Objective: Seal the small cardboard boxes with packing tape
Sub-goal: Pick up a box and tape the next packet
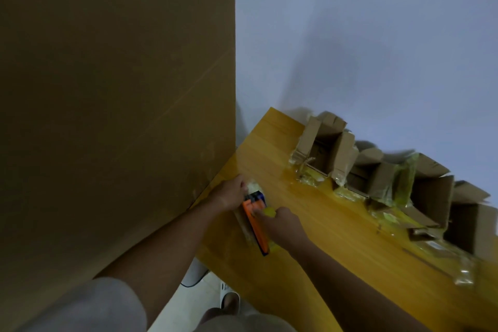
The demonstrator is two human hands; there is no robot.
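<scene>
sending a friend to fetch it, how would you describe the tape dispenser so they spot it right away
Start at the yellow wooden table running along the white wall. At its near left end, beside the tall brown cardboard sheet, both hands hold the tape dispenser. It is the only bright orange thing; the open cardboard boxes further along are plain brown.

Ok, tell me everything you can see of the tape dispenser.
The tape dispenser is orange with a dark blue head, plastic by its look. It lies low over the yellow wooden table near its left end. The left hand holds its head end; the right hand grips the handle. Motion blur hides the details.
</scene>
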